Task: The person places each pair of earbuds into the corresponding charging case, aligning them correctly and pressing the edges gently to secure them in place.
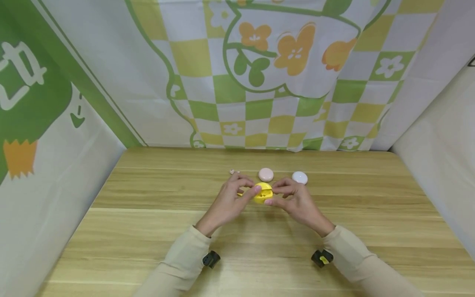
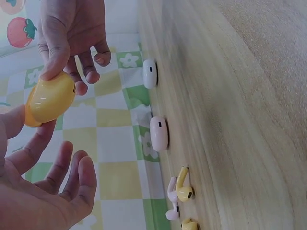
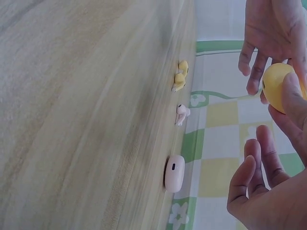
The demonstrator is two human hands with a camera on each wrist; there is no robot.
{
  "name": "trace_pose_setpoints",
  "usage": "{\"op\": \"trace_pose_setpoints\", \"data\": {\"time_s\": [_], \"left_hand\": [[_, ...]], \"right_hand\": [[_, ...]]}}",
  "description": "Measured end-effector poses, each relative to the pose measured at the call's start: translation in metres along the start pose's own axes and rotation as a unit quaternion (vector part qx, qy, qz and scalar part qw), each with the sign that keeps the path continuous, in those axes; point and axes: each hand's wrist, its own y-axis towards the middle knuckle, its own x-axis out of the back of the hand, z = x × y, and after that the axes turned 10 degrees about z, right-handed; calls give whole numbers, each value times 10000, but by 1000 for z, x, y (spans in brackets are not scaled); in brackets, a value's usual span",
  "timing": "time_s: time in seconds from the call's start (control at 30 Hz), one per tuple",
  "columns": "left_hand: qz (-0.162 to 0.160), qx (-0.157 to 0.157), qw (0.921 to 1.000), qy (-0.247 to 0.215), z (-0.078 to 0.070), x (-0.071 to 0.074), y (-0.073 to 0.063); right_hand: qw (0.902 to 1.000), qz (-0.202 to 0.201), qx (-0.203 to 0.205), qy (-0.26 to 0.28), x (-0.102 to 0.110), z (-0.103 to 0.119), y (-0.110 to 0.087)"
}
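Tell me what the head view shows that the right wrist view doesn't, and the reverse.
Only the head view: the white case, the beige sleeves, the black wrist devices and the inside of the open yellow case.
Only the right wrist view: the dark slot on the pink case.
Both: the left hand and right hand holding the yellow case, plus the pink case and pink earbuds.

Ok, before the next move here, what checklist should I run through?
1. Yellow case held: ok, left hand and right hand both pinch it.
2. Yellow case open: ok, its interior shows in the head view.
3. Interior clear: cannot tell, too small.
4. One hand free: not ok, both occupied.
5. Yellow earbuds out: ok, two on the table.
6. Pink case closed: ok.
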Motion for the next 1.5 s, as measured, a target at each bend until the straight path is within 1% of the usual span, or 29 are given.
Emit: {"op": "trace_pose_setpoints", "data": {"time_s": [0.3,0.53,0.67,0.77,0.87,0.97,1.1,1.23,1.33,1.5], "left_hand": [[-1,274,9996,6,0,1,2],[54,355,9993,-51,0,6,1],[-72,495,9987,-55,4,12,-1],[-253,591,9979,-18,10,16,-3],[-436,629,9971,-15,17,19,-4],[-540,650,9964,61,24,20,-5],[-585,905,9939,251,34,23,-6],[-611,1302,9890,342,41,27,-8],[-606,1531,9856,396,46,30,-9],[-576,1741,9808,668,55,33,-10]], "right_hand": [[10000,-9,-7,-33,0,1,-1],[10000,-37,-75,45,0,1,-2],[9999,-79,-126,71,1,1,-2],[9998,-111,-166,85,1,0,-2],[9997,-141,-184,102,1,0,-2],[9997,-171,-182,83,2,0,-3],[9997,-179,-176,38,2,0,-3],[9997,-197,-170,17,2,-1,-3],[9996,-221,-161,-3,2,-1,-3],[9996,-217,-153,-45,2,-2,-3]]}}
